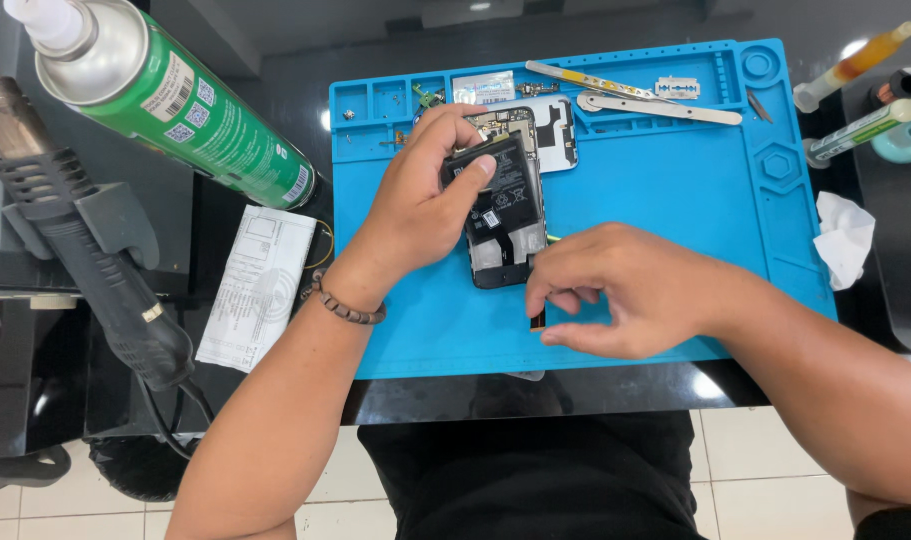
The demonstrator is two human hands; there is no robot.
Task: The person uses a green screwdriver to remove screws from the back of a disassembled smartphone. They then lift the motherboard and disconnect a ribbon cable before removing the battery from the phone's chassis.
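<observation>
On the near-left part of the blue mat (655, 200), on the dark surface: an opened phone (505, 255), back off, insides up. Left hand (410, 205) over its upper half, fingers curled round the top edge and thumb pressed flat on the black battery (505, 180), so clamped on it; battery seemingly tilted a little out of its bay. Right hand (625, 290) just beside the phone's lower right corner, fingertips pinched together at a small dark-and-orange strip (537, 320); cannot tell whether actually gripping it. Looks like work at the battery itself, freeing or seating it, though hard to say which. Calls for steady, even pressure, no bending of the cell, and care for the thin cables under it. Behind the phone, touching it, a white inner cover (557, 130); farther back, tweezers (585, 78), a metal pry tool (665, 108) and a razor blade (677, 87). Off the mat to the left, a green spray can (195, 110), a heat gun (85, 250) and a printed slip (260, 285).
</observation>
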